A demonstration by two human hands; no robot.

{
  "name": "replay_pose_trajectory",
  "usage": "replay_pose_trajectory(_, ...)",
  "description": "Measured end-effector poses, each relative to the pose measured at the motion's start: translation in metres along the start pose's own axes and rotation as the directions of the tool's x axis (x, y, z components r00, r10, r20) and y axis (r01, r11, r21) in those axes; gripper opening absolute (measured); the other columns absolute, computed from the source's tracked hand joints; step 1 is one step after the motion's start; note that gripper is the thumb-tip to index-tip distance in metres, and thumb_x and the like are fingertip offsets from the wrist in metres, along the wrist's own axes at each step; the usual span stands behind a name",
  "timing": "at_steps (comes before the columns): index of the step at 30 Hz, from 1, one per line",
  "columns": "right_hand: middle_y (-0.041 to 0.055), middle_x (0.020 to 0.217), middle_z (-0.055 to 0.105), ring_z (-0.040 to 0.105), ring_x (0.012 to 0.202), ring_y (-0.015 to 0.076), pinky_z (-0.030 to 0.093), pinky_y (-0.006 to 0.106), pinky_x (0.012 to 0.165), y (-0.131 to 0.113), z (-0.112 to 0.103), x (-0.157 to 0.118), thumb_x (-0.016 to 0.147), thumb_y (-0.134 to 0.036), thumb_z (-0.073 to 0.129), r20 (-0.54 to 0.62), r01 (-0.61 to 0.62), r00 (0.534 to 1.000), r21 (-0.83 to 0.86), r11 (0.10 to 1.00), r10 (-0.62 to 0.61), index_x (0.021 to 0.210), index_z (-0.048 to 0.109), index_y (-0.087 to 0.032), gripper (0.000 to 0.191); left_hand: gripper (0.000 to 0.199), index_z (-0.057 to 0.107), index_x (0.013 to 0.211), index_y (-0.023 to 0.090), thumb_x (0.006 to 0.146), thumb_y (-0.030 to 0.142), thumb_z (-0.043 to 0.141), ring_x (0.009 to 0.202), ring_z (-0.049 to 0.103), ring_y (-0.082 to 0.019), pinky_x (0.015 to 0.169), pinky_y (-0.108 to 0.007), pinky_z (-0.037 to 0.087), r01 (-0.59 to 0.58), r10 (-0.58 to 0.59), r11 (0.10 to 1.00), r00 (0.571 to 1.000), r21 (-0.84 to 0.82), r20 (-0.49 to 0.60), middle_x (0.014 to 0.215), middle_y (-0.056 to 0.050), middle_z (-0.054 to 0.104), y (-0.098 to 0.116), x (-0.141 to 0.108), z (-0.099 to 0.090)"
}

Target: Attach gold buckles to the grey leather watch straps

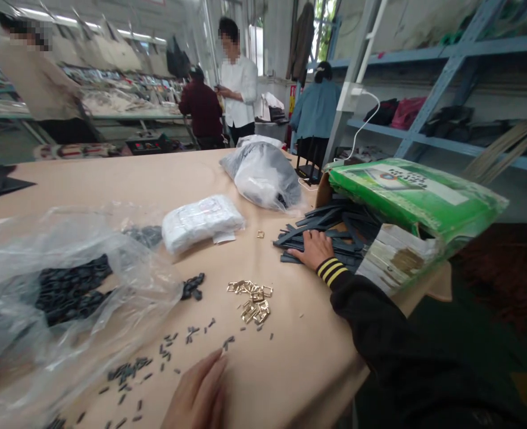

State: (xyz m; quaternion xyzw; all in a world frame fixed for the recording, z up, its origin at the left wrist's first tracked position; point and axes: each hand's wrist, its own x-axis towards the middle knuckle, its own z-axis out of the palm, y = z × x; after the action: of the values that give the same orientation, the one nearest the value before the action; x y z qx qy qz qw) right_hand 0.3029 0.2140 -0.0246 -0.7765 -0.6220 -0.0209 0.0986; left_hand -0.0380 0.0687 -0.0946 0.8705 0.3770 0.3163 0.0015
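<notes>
My right hand (317, 250) rests on a pile of dark grey straps (346, 226) that spills from an opened green box, its fingers apart over the straps and the thumb out to the left. At the bottom middle, my left hand (198, 390) lies low over the table with its fingers stretched out and nothing visible in them; its thumb is hidden. Just past its fingertips are small dark pieces (228, 342). Between the hands sits a heap of gold-coloured metal buckles (255, 298), with one single buckle (260, 234) farther back.
Clear plastic bags (124, 262) with black parts (73, 286) cover the left. A white wrapped packet (203, 223) and a stuffed plastic bag (265, 173) stand behind. The green box (419, 190) overhangs the right table edge. Several people are in the background.
</notes>
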Motion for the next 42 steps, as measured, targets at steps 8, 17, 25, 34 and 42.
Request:
replay_pose_trajectory(8, 0.0057, 0.107, 0.057, 0.051, 0.1, 0.0152, 0.037, 0.023, 0.085, 0.009, -0.03, -0.032, 0.084, -0.031, 0.049, 0.024, 0.285, 0.957, 0.104, 0.953, -0.289, 0.101, 0.059, -0.019, 0.023, 0.023, 0.057, 0.102, 0.015, 0.083, 0.022, 0.046, 0.1, 0.055, -0.023, 0.082, -0.036, 0.05, 0.013, -0.017, 0.995, 0.999, 0.096, 0.042, 0.11, -0.015, 0.057, 0.035, 0.027, -0.001)
replay_pose_trajectory(17, 0.0099, 0.09, 0.059, 0.058, 0.08, 0.021, 0.04, 0.028, 0.065, -0.007, -0.005, -0.032, 0.077, -0.023, 0.057, 0.073, 0.187, 0.979, 0.049, 0.981, -0.191, 0.089, 0.063, -0.017, 0.014, 0.02, 0.056, 0.099, 0.015, 0.082, 0.017, 0.047, 0.099, 0.054, -0.023, 0.083, -0.039, 0.049, 0.082, -0.083, 0.996, 0.995, 0.027, 0.063, 0.108, -0.013, 0.057, 0.043, 0.028, -0.008)
replay_pose_trajectory(25, 0.0086, 0.085, 0.058, 0.053, 0.083, 0.0212, 0.037, 0.028, 0.066, -0.013, -0.026, -0.042, 0.077, -0.017, 0.054, 0.059, 0.29, 0.954, 0.048, 0.956, -0.293, 0.077, 0.058, -0.016, 0.004, 0.019, 0.058, 0.097, 0.017, 0.081, 0.016, 0.048, 0.096, 0.055, -0.023, 0.083, -0.041, 0.048, 0.204, -0.202, 0.964, 0.979, -0.173, 0.025, 0.101, -0.012, 0.061, 0.046, 0.03, -0.009)
replay_pose_trajectory(34, 0.0045, 0.076, 0.056, 0.049, 0.067, 0.0161, 0.037, 0.027, 0.063, -0.061, -0.048, -0.157, 0.082, -0.012, 0.042, -0.041, 0.738, 0.668, 0.173, 0.653, -0.743, 0.081, 0.052, -0.016, 0.011, 0.031, 0.057, 0.088, 0.011, 0.08, 0.041, 0.049, 0.052, 0.054, -0.009, 0.046, -0.022, 0.047, 0.643, -0.702, -0.039, 0.527, -0.765, 0.479, 0.075, -0.007, 0.065, 0.09, 0.052, -0.039)
replay_pose_trajectory(42, 0.0087, 0.087, 0.054, 0.051, 0.083, 0.0182, 0.044, 0.027, 0.069, -0.074, -0.026, -0.209, 0.079, -0.008, 0.039, -0.079, 0.653, 0.713, 0.434, 0.62, -0.696, 0.083, 0.051, -0.017, 0.016, 0.022, 0.06, 0.082, 0.01, 0.072, 0.03, 0.062, 0.055, 0.059, -0.008, 0.048, -0.016, 0.049, 0.514, -0.728, -0.344, 0.383, -0.786, 0.569, 0.073, -0.005, 0.067, 0.096, 0.034, -0.046)
